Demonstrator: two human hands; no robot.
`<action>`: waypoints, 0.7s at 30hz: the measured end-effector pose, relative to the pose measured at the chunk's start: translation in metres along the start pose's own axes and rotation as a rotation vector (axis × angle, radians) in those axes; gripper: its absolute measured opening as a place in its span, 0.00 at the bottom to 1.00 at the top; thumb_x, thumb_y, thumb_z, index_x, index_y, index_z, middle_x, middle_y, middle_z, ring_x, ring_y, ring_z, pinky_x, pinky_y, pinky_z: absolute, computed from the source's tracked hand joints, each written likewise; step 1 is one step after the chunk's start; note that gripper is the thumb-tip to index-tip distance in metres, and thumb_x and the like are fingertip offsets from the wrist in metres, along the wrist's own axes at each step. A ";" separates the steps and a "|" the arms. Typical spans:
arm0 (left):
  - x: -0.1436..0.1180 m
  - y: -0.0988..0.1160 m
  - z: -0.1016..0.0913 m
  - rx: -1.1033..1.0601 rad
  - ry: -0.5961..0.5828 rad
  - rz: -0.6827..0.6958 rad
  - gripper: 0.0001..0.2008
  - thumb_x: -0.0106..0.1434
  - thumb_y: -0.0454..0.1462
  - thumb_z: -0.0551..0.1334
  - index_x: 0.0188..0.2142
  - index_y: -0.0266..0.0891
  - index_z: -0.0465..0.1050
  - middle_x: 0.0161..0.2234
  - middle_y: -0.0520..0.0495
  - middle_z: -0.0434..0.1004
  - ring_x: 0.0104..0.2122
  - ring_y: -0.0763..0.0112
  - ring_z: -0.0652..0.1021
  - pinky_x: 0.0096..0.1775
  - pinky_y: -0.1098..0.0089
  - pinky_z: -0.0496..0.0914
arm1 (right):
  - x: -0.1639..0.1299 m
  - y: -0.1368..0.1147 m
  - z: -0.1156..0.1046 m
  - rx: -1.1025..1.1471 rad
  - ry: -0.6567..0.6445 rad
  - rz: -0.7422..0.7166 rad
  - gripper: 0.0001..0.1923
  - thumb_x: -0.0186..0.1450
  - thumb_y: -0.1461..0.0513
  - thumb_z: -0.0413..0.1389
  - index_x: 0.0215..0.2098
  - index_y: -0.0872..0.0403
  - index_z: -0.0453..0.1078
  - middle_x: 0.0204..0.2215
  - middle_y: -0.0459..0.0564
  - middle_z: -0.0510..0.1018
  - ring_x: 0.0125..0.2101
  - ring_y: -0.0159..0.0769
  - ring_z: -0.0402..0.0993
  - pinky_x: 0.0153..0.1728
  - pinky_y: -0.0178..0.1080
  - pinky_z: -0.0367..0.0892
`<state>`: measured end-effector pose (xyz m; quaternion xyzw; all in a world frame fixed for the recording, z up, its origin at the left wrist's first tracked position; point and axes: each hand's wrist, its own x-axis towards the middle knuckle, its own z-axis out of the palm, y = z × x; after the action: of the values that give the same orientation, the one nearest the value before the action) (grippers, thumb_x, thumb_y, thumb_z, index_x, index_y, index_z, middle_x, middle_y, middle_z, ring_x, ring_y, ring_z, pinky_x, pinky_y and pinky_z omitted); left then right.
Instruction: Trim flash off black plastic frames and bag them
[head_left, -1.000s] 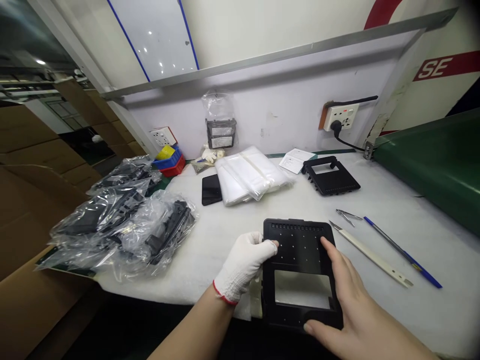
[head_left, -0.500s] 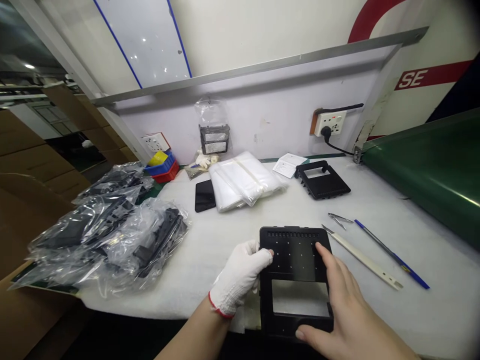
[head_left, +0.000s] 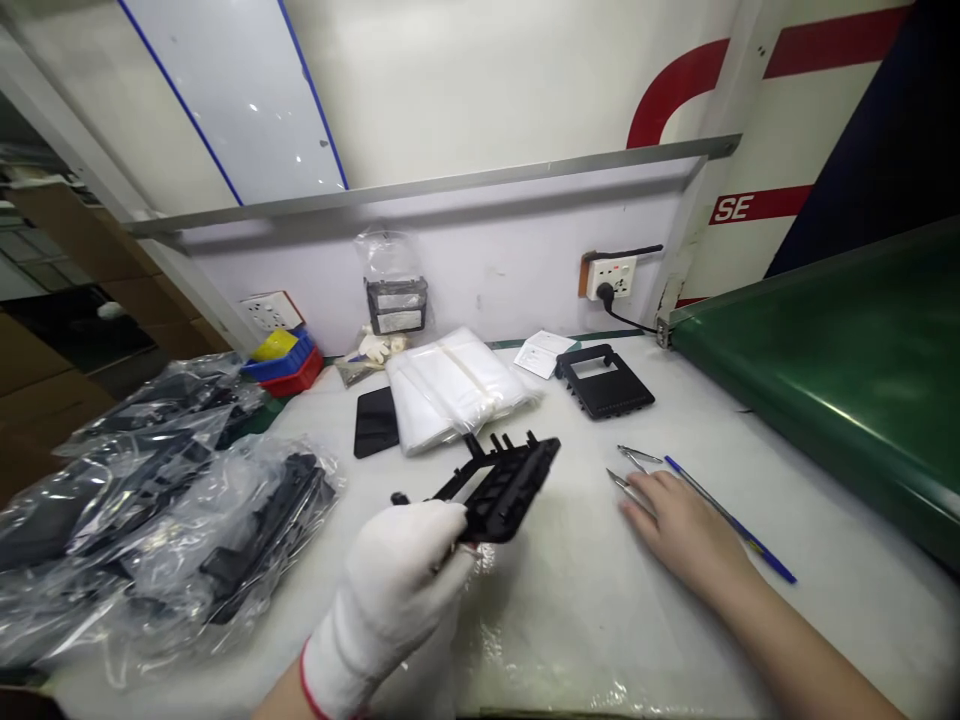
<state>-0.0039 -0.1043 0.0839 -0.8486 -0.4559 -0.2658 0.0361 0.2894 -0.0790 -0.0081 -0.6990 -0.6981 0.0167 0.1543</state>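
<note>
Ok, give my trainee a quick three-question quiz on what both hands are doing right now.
1. True or false: the gloved left hand holds the black plastic frame lifted off the table.
2. The bare right hand rests on: A) the blue pen, B) the white knife handle, C) the stack of clear bags?
3. What black part lies flat near the wall socket?

Key: 1 true; 2 B; 3 a second frame.

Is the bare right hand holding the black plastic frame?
No, the right hand lies on the table; only the gloved left hand holds the black plastic frame.
</note>
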 end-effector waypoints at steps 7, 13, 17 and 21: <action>0.014 0.032 -0.002 0.527 -0.296 -0.088 0.09 0.55 0.34 0.56 0.20 0.40 0.67 0.16 0.47 0.70 0.17 0.57 0.73 0.19 0.66 0.60 | -0.002 0.007 0.010 -0.090 0.093 0.122 0.17 0.66 0.61 0.37 0.29 0.53 0.65 0.30 0.52 0.74 0.30 0.43 0.72 0.25 0.42 0.63; 0.072 0.050 0.015 0.213 -0.662 -0.253 0.12 0.58 0.39 0.55 0.30 0.33 0.74 0.24 0.38 0.74 0.26 0.54 0.77 0.26 0.61 0.68 | -0.005 0.006 0.004 -0.115 0.083 0.307 0.16 0.67 0.60 0.37 0.31 0.53 0.64 0.34 0.51 0.73 0.24 0.38 0.72 0.18 0.38 0.57; 0.097 0.023 0.023 -0.419 -0.529 -0.056 0.26 0.58 0.36 0.52 0.57 0.38 0.55 0.40 0.47 0.75 0.31 0.71 0.76 0.34 0.69 0.71 | -0.003 0.002 -0.008 0.004 0.026 0.471 0.17 0.67 0.57 0.36 0.29 0.52 0.62 0.32 0.49 0.73 0.20 0.34 0.68 0.17 0.37 0.57; 0.096 -0.012 0.027 -0.054 -0.538 0.187 0.26 0.52 0.32 0.55 0.53 0.42 0.61 0.46 0.47 0.71 0.43 0.64 0.73 0.45 0.64 0.68 | -0.003 0.005 -0.010 0.044 -0.012 0.471 0.16 0.66 0.55 0.36 0.27 0.51 0.59 0.30 0.47 0.72 0.19 0.35 0.67 0.18 0.38 0.56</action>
<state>0.0407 -0.0170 0.1052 -0.9278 -0.3615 -0.0383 -0.0842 0.2964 -0.0835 0.0001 -0.8390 -0.5160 0.0715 0.1572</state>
